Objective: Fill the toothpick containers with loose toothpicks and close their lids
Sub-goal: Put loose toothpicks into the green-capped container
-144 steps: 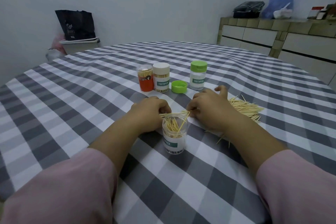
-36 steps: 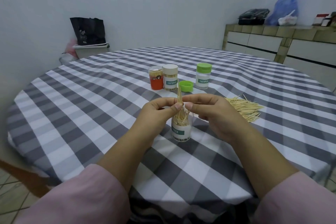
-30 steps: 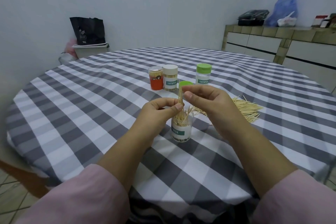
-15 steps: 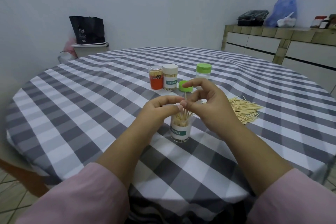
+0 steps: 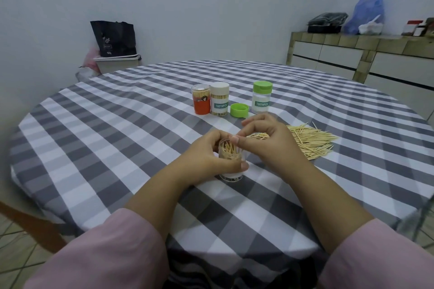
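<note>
My left hand [image 5: 209, 159] grips an open clear toothpick container [image 5: 232, 176] standing on the checked tablecloth, with toothpicks [image 5: 229, 151] upright inside it. My right hand [image 5: 267, 143] is at the container's mouth, thumb and forefinger pinched together on the toothpick tips. A pile of loose toothpicks [image 5: 312, 143] lies just right of that hand. Behind, a loose green lid [image 5: 239, 110] lies between a white-lidded toothpick container [image 5: 219, 98] and a green-lidded one [image 5: 262, 100]. An orange container [image 5: 201, 99] with a clear lid stands at the left of the row.
The round table [image 5: 105, 148] carries a grey and white checked cloth. A bin with a black bag [image 5: 115, 54] stands against the far wall. At the right is a tiled counter [image 5: 375, 54] with bags on top. A wooden chair edge [image 5: 28, 225] shows at lower left.
My left hand dropped from pinching toothpicks above the container to gripping its side. My right hand lowered the upright toothpicks into the container. The view shifted slightly.
</note>
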